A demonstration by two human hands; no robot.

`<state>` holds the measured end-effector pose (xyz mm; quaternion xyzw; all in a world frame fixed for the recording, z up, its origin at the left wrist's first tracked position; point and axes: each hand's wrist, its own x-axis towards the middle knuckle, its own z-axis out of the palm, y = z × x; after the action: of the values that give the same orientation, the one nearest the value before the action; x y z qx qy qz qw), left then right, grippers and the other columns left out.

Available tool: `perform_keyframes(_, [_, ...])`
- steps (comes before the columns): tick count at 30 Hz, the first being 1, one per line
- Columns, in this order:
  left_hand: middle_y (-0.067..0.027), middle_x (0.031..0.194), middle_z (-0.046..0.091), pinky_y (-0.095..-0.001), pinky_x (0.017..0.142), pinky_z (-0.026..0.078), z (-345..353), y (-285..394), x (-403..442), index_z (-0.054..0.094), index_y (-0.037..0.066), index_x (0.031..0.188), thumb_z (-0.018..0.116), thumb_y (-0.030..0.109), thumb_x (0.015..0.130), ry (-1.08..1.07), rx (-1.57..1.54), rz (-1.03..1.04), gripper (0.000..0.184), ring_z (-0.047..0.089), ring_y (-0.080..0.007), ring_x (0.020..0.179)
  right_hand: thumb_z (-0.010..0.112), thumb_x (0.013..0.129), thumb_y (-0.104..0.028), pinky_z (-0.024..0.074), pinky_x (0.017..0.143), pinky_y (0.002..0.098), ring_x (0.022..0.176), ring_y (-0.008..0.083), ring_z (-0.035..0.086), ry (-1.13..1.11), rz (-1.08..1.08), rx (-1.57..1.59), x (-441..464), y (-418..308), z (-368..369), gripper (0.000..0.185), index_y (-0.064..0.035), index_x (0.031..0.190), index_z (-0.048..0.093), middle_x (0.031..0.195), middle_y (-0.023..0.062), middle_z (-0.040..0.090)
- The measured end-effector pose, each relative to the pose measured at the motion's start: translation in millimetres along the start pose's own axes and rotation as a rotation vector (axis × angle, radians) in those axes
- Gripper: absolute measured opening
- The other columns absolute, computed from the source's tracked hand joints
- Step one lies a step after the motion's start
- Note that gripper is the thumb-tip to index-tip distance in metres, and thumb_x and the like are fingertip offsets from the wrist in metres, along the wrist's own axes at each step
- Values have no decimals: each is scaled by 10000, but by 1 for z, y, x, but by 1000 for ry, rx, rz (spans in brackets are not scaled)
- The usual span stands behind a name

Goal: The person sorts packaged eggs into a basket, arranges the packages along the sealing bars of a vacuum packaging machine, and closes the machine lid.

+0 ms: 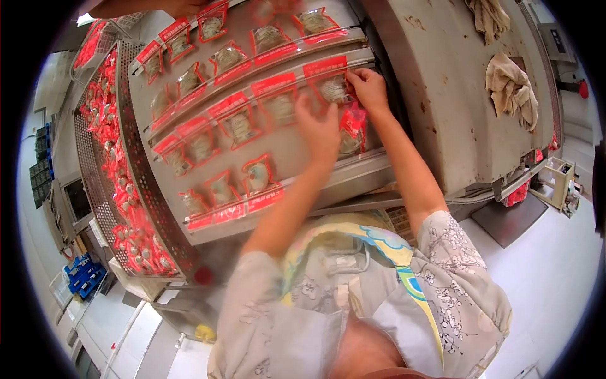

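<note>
Red-and-clear packets with pale contents lie in slanted rows on a metal machine bed point(284, 136). My right hand point(369, 88) is closed, its fingertips pinching the right edge of a packet point(332, 87) at the right end of a middle row. Just left of it, my left hand point(319, 126) is blurred by motion above the bed, near a packet point(278, 107); its fingers are smeared. Between my hands and a little lower, a packet point(351, 132) lies bunched up near the bed's right edge.
A perforated metal bin point(151, 196) full of red packets stands at the left. To the right is a stained metal cover point(442, 95) with crumpled cloths point(511, 88) on it. Part of another person's arm point(139, 7) shows at the top left. Blue crates point(83, 276) stand lower left.
</note>
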<state>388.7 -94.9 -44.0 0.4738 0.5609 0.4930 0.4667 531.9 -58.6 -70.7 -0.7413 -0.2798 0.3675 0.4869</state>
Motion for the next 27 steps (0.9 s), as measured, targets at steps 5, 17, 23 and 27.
perform_keyframes(5, [-161, 1247, 513, -347, 960, 410, -20, 29, -29, 457, -12, 1258, 704, 202, 833, -210, 267, 280, 536, 511, -254, 1152, 742, 746, -267, 486, 723, 423, 866, 315, 589, 272, -507, -493, -17, -47, 0, 244, -78, 865, 644, 955, 105, 573])
perform_keyframes(17, [-83, 980, 646, -269, 782, 490, -56, 45, -39, 545, -17, 1179, 734, 82, 784, -535, -10, -79, 449, 610, -129, 889, 767, 682, -233, 451, 786, 412, 912, 289, 554, 37, -994, -649, -15, -86, 45, 199, -120, 826, 689, 919, 87, 568])
perform_keyframes(23, [-77, 918, 634, -283, 750, 483, -86, 32, -39, 644, 23, 985, 663, -6, 813, -584, -34, -39, 175, 608, -156, 841, 743, 691, -209, 427, 831, 404, 922, 263, 550, -185, -959, -755, -6, -87, 78, 126, -122, 756, 679, 881, 61, 578])
perform_keyframes(27, [-91, 909, 622, -302, 731, 478, -104, 42, -41, 669, 61, 921, 646, -52, 781, -563, 13, 108, 181, 606, -224, 856, 721, 743, -249, 441, 794, 411, 862, 286, 578, -38, -942, -632, -19, -103, 69, 160, -102, 725, 661, 847, 78, 603])
